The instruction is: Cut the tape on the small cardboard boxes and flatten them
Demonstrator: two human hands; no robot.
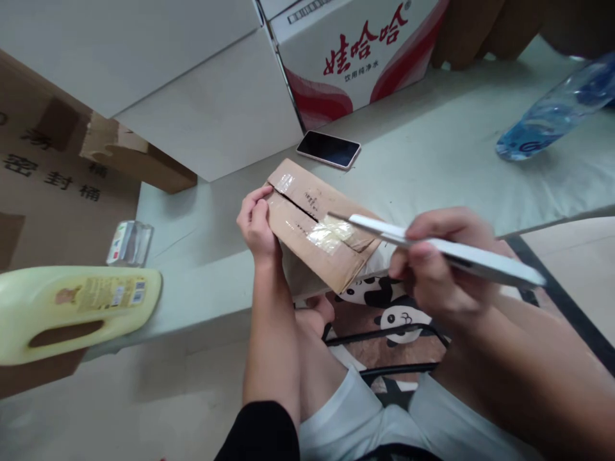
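Observation:
A small brown cardboard box (300,240) with clear tape across its top sits at the table's near edge. A dark slit runs along the seam on its top. My left hand (259,221) grips the box's left end, thumb on top. In my right hand (446,262) is a white utility knife (500,266), held between thumb and fingers. Its blade points left, over the taped right part of the box; whether the tip touches the tape I cannot tell.
Behind the box lies a phone (329,149), before a white and red carton (360,64). A water bottle (542,121) lies or leans at right. On the left are a pale yellow jug (129,323), a small clear container (139,243) and cardboard boxes (43,160).

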